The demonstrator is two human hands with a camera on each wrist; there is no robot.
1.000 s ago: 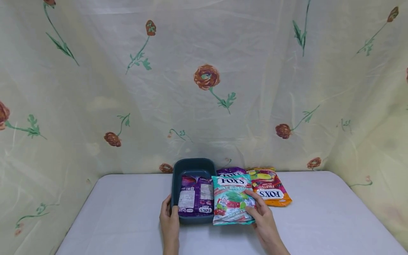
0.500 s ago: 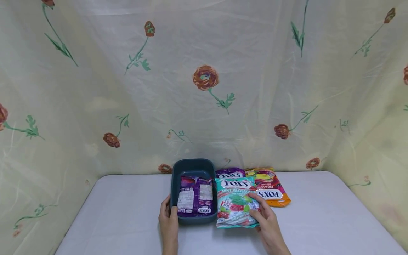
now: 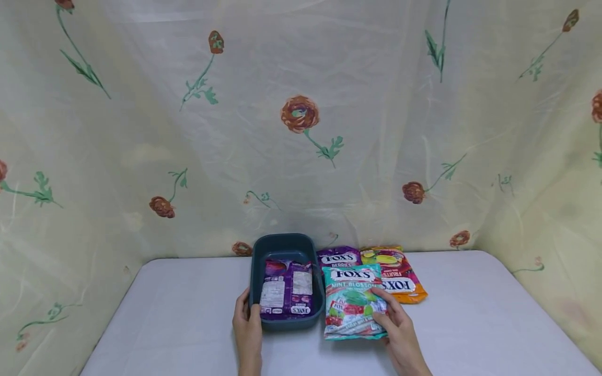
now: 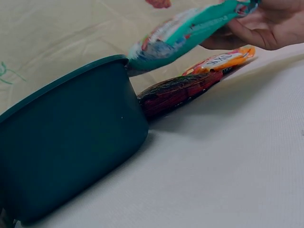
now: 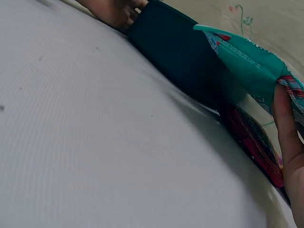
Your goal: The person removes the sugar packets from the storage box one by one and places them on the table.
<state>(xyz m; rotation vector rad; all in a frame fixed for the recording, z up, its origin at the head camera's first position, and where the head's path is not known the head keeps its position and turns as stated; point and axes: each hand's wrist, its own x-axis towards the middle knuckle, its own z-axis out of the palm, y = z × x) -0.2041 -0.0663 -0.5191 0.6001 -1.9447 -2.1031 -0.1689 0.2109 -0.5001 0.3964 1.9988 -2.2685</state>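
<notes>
A dark teal plastic bin (image 3: 287,325) stands on the table with a purple FOX'S candy bag (image 3: 287,292) lying in it, back side up. My left hand (image 3: 247,326) grips the bin's near left corner, thumb at the front and fingers along the side. A green Mint Blossom candy bag (image 3: 352,300) is in my right hand (image 3: 400,329), held by its right side. The wrist views show this bag tilted and raised above the table, its left end at the level of the bin's rim. In the right wrist view, fingers (image 5: 285,118) support its underside.
Just right of the bin lies a purple Berries candy bag (image 3: 338,256), partly covered by the green bag in the head view. Beside it rests an orange Fruits candy bag (image 3: 400,274). A flowered curtain (image 3: 301,172) hangs behind the white table (image 3: 188,313).
The green candy bag has moved right and slightly toward me in my right hand, off the bin's right edge, uncovering more of that rim. My left hand keeps its place on the bin.
</notes>
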